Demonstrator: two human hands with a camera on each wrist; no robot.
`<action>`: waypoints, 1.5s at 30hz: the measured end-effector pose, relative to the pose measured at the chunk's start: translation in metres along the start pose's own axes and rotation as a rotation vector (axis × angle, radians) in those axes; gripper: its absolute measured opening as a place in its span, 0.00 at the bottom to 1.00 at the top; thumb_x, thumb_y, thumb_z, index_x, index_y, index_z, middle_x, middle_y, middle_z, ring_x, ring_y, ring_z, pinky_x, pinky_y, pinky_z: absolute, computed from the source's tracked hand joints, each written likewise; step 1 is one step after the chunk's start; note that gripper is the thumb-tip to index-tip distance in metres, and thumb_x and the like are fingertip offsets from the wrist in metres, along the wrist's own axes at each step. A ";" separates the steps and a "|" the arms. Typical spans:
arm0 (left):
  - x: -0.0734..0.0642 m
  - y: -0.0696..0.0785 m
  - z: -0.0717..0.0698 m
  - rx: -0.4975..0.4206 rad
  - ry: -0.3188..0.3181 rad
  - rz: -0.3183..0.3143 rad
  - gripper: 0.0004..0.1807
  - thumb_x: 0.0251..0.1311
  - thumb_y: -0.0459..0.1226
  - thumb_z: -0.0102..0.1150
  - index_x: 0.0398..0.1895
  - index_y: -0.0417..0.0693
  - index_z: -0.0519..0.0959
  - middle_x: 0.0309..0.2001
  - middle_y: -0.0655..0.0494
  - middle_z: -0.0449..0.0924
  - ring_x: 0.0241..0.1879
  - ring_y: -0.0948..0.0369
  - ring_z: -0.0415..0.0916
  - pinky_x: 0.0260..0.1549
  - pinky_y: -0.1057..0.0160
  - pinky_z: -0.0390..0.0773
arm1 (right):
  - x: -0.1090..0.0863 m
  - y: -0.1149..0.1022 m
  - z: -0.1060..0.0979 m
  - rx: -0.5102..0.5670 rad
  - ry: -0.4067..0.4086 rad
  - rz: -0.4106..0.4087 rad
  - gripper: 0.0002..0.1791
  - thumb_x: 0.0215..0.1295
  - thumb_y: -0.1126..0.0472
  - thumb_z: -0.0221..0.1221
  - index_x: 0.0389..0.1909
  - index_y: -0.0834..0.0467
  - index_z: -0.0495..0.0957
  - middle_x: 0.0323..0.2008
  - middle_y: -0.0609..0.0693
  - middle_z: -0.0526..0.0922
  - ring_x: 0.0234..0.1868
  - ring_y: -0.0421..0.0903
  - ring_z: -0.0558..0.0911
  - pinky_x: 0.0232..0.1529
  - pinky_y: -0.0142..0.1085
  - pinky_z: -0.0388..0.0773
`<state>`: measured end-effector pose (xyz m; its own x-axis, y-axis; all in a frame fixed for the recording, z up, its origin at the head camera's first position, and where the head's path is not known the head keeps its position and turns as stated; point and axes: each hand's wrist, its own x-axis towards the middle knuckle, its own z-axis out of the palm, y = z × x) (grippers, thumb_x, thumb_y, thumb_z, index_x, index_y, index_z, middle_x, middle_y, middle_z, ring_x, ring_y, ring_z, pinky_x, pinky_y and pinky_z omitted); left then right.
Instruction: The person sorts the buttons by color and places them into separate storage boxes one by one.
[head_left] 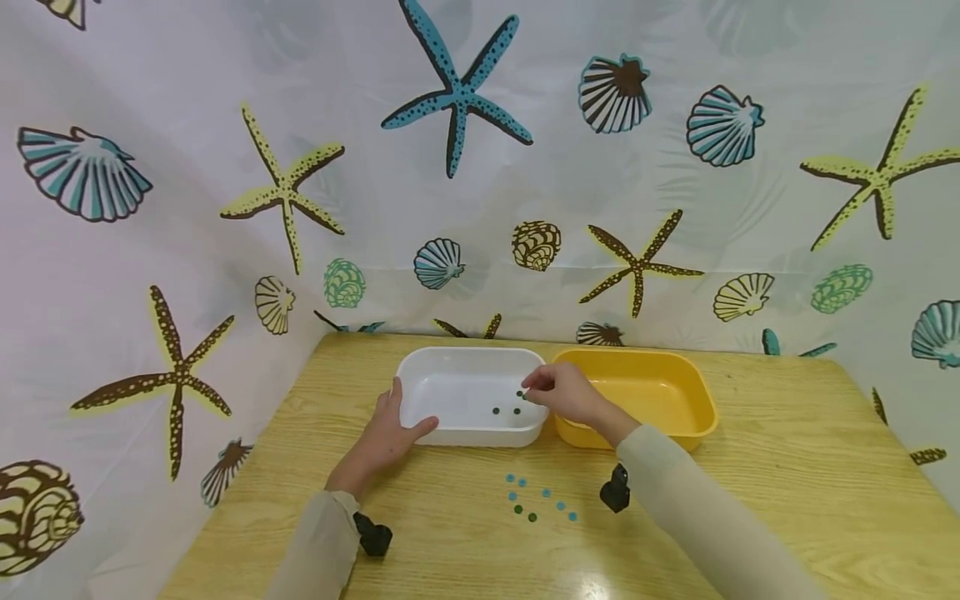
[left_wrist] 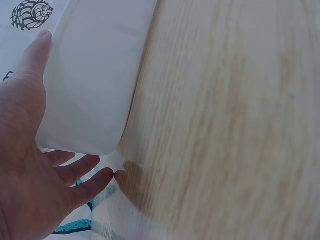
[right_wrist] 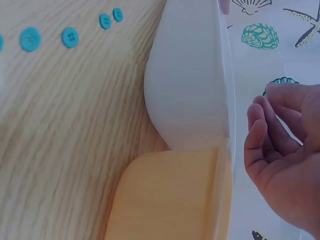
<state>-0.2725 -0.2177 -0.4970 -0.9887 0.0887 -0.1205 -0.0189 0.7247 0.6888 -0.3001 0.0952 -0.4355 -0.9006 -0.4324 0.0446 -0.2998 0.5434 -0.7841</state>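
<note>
My left hand (head_left: 392, 429) rests at the near left corner of a white basin (head_left: 465, 435). In the left wrist view its thumb lies along the basin's side, and the other fingers spread against the end wall. My right hand (head_left: 573, 393) is over the white basin's right end, fingertips bent together low inside the rim. Beside those fingertips, dark green buttons (head_left: 517, 411) lie on the basin floor; one is partly covered by the fingers. Whether a button is between the fingertips is hidden. In the right wrist view the hand (right_wrist: 285, 145) hangs beyond the rim.
A yellow basin (head_left: 663, 400) stands right against the white one, under my right forearm. On the wooden table (head_left: 450, 533) in front lie several blue buttons (head_left: 546, 493) and two green buttons (head_left: 532, 517). A shell-and-starfish cloth (head_left: 480, 208) hangs behind and at both sides.
</note>
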 end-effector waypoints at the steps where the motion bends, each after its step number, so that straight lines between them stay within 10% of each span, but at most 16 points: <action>1: 0.000 0.000 0.000 -0.002 0.000 0.004 0.66 0.50 0.71 0.51 0.73 0.45 0.25 0.72 0.38 0.33 0.69 0.40 0.45 0.63 0.41 0.52 | -0.002 0.000 0.000 0.005 -0.008 -0.007 0.07 0.63 0.64 0.60 0.40 0.62 0.82 0.31 0.48 0.79 0.33 0.45 0.74 0.36 0.33 0.74; 27: -0.001 -0.001 -0.001 0.008 -0.005 0.011 0.63 0.54 0.67 0.53 0.73 0.42 0.25 0.72 0.36 0.33 0.68 0.38 0.46 0.62 0.41 0.53 | -0.070 0.009 0.031 -0.103 -0.233 -0.207 0.03 0.60 0.63 0.62 0.33 0.57 0.83 0.24 0.39 0.76 0.26 0.35 0.72 0.29 0.29 0.73; 45: -0.001 0.003 -0.001 0.008 -0.009 0.009 0.65 0.51 0.69 0.52 0.73 0.44 0.24 0.72 0.36 0.33 0.68 0.38 0.46 0.62 0.40 0.53 | -0.080 0.032 0.049 -0.208 -0.351 -0.248 0.07 0.51 0.62 0.69 0.32 0.54 0.84 0.27 0.39 0.75 0.29 0.33 0.73 0.31 0.27 0.72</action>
<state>-0.2719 -0.2168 -0.4939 -0.9875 0.1018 -0.1206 -0.0084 0.7290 0.6845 -0.2225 0.1119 -0.4949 -0.6437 -0.7649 -0.0249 -0.5814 0.5098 -0.6341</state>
